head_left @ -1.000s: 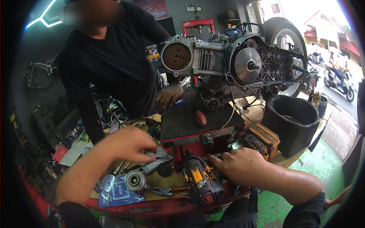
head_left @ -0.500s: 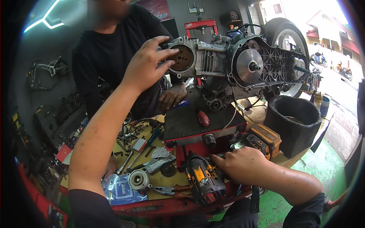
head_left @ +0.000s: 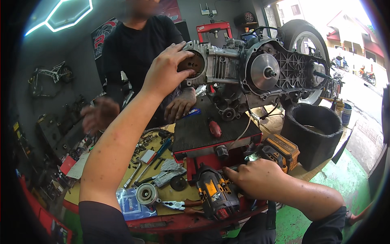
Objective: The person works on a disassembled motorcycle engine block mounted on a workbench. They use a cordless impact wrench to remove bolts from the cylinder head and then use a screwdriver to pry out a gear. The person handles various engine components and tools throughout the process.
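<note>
My left hand (head_left: pixel 168 69) reaches up to the left end of a scooter engine (head_left: pixel 227 65). Its thumb and fingers are on the edge of a round brown sprocket (head_left: pixel 190 65) set in the engine's round opening. The hand covers the sprocket's left side. Lower right, my right hand (head_left: pixel 260 175) is wrapped round the handle of a black and yellow cordless impact wrench (head_left: pixel 213 189). Its battery (head_left: pixel 282 148) shows beyond my knuckles, while most of the handle is hidden. The wrench lies at the bench's front edge.
The engine stands over a black-topped red lift (head_left: pixel 195 134), which bears a red-handled tool (head_left: pixel 214 128). Pliers (head_left: pixel 174 204), a round metal part (head_left: pixel 147 194) and loose bolts lie left. A black bucket (head_left: pixel 310 134) stands right. Opposite, a co-worker's hand (head_left: pixel 180 106) rests by the lift; the other (head_left: pixel 99 114) is blurred.
My left hand's fingers have shifted from lying across the sprocket to its edge. The co-worker has leaned back and raised one hand at the left. My right hand stays on the impact wrench.
</note>
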Tool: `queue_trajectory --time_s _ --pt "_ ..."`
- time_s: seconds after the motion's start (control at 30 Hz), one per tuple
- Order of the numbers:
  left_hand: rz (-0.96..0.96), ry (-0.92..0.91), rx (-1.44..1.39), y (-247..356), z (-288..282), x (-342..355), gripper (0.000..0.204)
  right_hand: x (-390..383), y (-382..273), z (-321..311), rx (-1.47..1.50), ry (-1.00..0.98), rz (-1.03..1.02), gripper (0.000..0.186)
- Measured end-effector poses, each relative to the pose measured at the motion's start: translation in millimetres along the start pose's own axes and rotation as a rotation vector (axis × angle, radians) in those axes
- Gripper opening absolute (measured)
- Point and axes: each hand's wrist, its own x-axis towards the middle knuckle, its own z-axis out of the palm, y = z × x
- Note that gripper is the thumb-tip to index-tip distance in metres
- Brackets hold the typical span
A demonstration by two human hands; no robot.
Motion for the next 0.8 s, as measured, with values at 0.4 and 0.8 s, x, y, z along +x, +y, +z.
queue_trajectory --time_s 0.4,0.8 --pt "-0.163 0.019 -0.052 11 7 -2 0.066 1 1 5 0.002 -0.006 0.019 0.061" --pt "-0.345 0.047 -0.121 -4 22 9 0.077 5 1 1 0.011 -0.057 0.020 0.063"
